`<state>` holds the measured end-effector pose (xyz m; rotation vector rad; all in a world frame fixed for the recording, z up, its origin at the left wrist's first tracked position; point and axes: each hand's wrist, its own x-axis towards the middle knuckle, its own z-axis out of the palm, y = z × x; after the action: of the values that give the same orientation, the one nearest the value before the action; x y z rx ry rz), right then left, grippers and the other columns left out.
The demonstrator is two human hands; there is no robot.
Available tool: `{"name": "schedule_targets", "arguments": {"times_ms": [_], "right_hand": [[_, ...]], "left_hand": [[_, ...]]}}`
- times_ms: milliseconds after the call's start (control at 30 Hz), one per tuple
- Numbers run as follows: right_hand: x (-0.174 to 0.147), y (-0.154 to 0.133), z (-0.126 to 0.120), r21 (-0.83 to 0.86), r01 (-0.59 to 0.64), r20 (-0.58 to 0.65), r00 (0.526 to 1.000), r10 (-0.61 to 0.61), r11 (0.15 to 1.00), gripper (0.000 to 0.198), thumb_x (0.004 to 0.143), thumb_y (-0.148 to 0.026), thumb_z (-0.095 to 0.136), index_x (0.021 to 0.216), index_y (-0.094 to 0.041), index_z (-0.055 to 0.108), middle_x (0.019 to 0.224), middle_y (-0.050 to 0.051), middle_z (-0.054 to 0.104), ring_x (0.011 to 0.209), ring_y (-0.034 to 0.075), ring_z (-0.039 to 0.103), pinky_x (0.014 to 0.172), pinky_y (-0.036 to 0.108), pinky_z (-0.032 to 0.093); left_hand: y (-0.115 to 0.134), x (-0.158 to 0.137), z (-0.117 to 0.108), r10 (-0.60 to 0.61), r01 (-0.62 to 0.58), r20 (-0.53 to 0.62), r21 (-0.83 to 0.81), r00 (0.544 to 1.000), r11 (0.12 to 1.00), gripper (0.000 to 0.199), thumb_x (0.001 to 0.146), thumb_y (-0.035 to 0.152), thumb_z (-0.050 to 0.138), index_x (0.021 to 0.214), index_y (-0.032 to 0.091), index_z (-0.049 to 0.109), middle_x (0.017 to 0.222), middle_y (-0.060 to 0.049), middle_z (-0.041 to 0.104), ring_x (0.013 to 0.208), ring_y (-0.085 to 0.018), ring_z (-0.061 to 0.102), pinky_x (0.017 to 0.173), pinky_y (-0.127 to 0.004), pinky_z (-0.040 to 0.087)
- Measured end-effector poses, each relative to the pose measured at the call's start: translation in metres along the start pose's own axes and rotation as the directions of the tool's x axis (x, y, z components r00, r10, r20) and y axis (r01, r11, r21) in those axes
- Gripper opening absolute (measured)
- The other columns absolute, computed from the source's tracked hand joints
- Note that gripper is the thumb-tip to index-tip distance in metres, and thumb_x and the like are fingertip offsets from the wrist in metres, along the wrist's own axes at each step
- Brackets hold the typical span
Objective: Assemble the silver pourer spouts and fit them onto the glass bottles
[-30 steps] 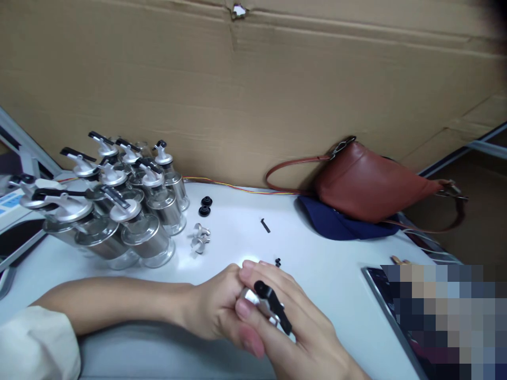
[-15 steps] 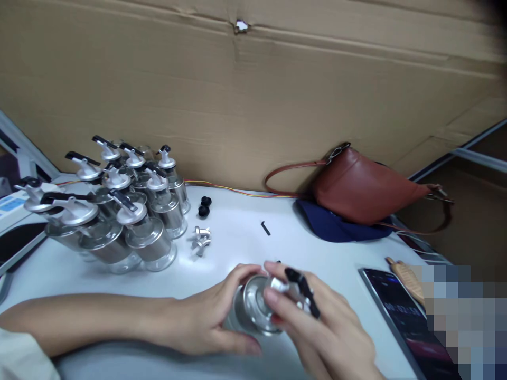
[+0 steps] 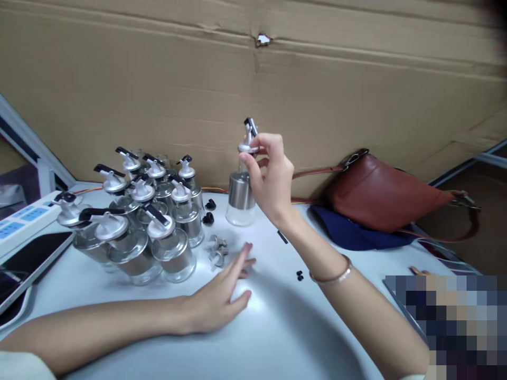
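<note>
My right hand (image 3: 271, 174) pinches the silver cap of a glass oil bottle (image 3: 240, 192) with a steel band and a black-levered spout. The bottle is upright at the back of the table, near the cardboard; whether its base touches the table I cannot tell. My left hand (image 3: 222, 293) is open over the white table (image 3: 190, 353), fingers apart and holding nothing. Close to its fingertips lie a few silver spout pieces (image 3: 217, 252). Two black stoppers (image 3: 208, 217) sit behind them. To the left stands a group of similar capped bottles (image 3: 134, 253).
A cardboard wall (image 3: 178, 95) closes off the back. On the right, a brown leather bag (image 3: 380, 190) rests on a navy cap (image 3: 348, 232). Small black parts (image 3: 300, 275) and a black strip (image 3: 282, 237) lie mid-table. A power strip (image 3: 27, 216) and a dark device (image 3: 35, 264) are at left.
My right hand has carried the bottle from the front of the table up to the back, its spout cap now on the neck. My left hand has let go of the bottle and opened.
</note>
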<state>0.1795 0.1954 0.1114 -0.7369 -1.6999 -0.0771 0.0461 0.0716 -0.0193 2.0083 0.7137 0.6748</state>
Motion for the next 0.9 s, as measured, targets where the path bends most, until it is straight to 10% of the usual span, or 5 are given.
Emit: {"name": "schedule_targets", "arguments": {"times_ms": [100,233,433,900], "right_hand": [[0.012,0.016,0.030,0.061,-0.011,-0.008,1.000,0.011,0.998,0.017,0.088,-0.010,0.046,0.096,-0.025,0.049,0.099,0.002,0.059,0.093,0.017,0.060,0.083,0.036,0.053],[0.014,0.030,0.071,0.208,-0.092,0.124,0.990,0.067,0.974,0.018,0.084,-0.007,0.045,0.090,-0.024,0.046,0.105,0.005,0.056,0.104,0.019,0.057,0.091,0.039,0.052],[-0.006,0.039,0.111,0.321,-0.181,0.252,0.963,0.100,0.930,0.016,0.087,-0.010,0.045,0.088,-0.025,0.039,0.104,0.007,0.057,0.107,0.021,0.060,0.069,0.030,0.059],[-0.005,0.037,0.117,0.266,-0.273,0.420,0.896,0.144,0.924,0.036,0.088,-0.008,0.049,0.117,-0.023,0.035,0.122,0.011,0.062,0.108,0.019,0.064,0.093,0.038,0.051]], "left_hand": [[0.011,0.000,-0.002,0.077,-0.145,0.265,0.249,0.961,0.958,0.068,0.090,0.018,0.047,0.150,0.014,0.016,0.155,-0.022,0.028,0.141,-0.033,0.034,0.114,-0.051,0.035],[0.018,0.001,-0.002,0.149,-0.278,0.333,0.386,0.931,0.879,0.049,0.090,0.019,0.044,0.137,0.007,0.041,0.142,-0.021,0.049,0.131,-0.031,0.048,0.112,-0.044,0.039],[0.014,0.004,-0.002,0.210,-0.332,0.312,0.417,0.927,0.846,0.039,0.088,0.019,0.045,0.125,0.007,0.051,0.131,-0.018,0.057,0.124,-0.027,0.052,0.110,-0.037,0.041],[0.013,0.006,-0.002,0.232,-0.365,0.334,0.420,0.913,0.831,0.026,0.088,0.019,0.045,0.110,0.010,0.056,0.126,-0.019,0.058,0.121,-0.028,0.053,0.107,-0.040,0.043]]}}
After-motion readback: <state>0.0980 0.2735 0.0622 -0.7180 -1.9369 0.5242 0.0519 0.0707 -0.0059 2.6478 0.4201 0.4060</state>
